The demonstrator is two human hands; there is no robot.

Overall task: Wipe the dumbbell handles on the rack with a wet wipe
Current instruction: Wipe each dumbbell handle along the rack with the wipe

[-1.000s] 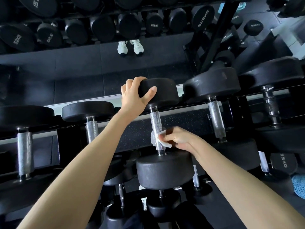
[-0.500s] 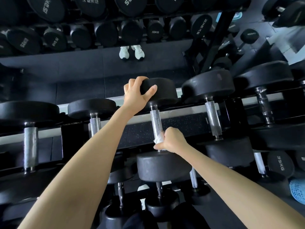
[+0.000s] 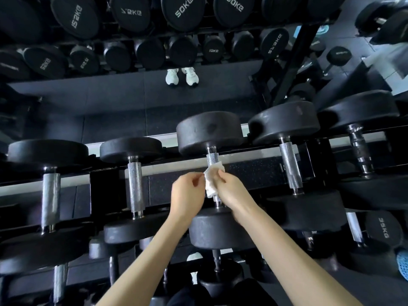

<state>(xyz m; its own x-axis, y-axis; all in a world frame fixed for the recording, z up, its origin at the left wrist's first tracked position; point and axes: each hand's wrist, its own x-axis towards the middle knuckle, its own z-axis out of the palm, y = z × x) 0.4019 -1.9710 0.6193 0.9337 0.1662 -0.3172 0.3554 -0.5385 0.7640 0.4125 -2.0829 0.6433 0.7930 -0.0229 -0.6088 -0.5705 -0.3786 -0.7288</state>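
Observation:
A white wet wipe point(image 3: 211, 180) hangs in front of the knurled silver handle point(image 3: 212, 159) of the middle dumbbell point(image 3: 209, 132) on the black rack point(image 3: 254, 173). My left hand point(image 3: 187, 195) pinches the wipe's left edge. My right hand point(image 3: 231, 188) pinches its right side, and hides the lower part of the handle. Both hands are just above the dumbbell's near head point(image 3: 220, 228). Other dumbbell handles stand on either side, one to the left point(image 3: 135, 188) and one to the right point(image 3: 290, 166).
A mirror behind the rack reflects rows of dumbbells point(image 3: 181, 12) and a pair of white shoes point(image 3: 182, 76). More dumbbells sit on the lower tier point(image 3: 218, 279). A heavier dumbbell with a dark handle point(image 3: 359, 151) stands at the far right.
My left hand let go of the dumbbell's far head and came down to the wipe. My right hand released the handle; the wipe is now held between both hands.

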